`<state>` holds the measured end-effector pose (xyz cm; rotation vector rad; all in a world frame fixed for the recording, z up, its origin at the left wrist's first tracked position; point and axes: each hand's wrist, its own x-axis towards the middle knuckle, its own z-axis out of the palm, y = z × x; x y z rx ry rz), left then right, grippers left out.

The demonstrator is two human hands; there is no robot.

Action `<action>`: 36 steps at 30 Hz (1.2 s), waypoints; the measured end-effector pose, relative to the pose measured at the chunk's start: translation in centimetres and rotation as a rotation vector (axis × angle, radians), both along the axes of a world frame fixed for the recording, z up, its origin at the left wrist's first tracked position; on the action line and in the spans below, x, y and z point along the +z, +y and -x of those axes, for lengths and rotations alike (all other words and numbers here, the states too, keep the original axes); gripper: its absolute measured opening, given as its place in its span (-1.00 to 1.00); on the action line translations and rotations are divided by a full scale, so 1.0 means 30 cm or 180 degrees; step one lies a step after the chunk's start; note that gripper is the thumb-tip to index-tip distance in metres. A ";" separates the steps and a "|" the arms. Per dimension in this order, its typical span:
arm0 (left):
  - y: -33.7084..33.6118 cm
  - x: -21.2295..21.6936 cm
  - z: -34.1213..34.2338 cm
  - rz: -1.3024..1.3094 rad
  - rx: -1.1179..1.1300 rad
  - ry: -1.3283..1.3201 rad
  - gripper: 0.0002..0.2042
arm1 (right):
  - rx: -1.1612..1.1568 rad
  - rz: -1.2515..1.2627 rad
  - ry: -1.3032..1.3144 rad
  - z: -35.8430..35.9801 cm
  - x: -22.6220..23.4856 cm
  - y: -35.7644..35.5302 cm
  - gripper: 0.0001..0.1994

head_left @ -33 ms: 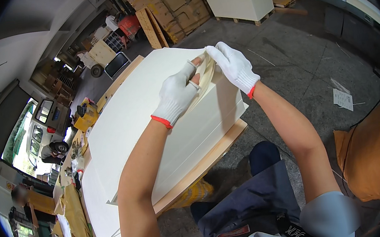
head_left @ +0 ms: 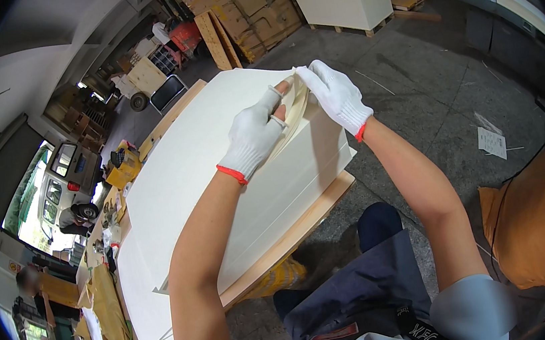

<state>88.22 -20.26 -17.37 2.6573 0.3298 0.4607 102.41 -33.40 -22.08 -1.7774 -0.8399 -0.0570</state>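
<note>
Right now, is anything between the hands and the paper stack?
Nothing visible. The left hand and right hand already grip lifted sheets at the far corner of the paper stack.

**Whites, tans and a touch of red**

Both gloves, left [head_left: 252,137] and right [head_left: 336,94], are white with red-orange cuffs. The paper stack [head_left: 217,156] is cream-white, on a pale tan wooden board [head_left: 294,238]. The floor [head_left: 438,90] is grey concrete. The trousers [head_left: 360,294] are dark navy, the sleeves light grey-blue. An orange-brown sheet [head_left: 534,227], perhaps a paper sack, lies at right. Far-off cartons [head_left: 260,3] are brown.
</note>
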 end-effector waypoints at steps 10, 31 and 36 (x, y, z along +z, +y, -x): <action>-0.056 0.033 0.016 0.0353 -0.0092 0.0297 -0.65 | -0.0101 -0.0205 -0.0198 0.002 -0.016 0.000 -0.54; -0.056 0.000 0.032 -0.0493 0.0007 0.0103 -0.60 | 0.0123 0.1548 -0.0913 -0.060 -0.014 -0.115 -0.39; -0.008 0.005 -0.055 -0.1216 0.0106 -0.0008 -0.66 | 0.0122 0.1956 -0.1375 -0.055 0.034 -0.103 -0.43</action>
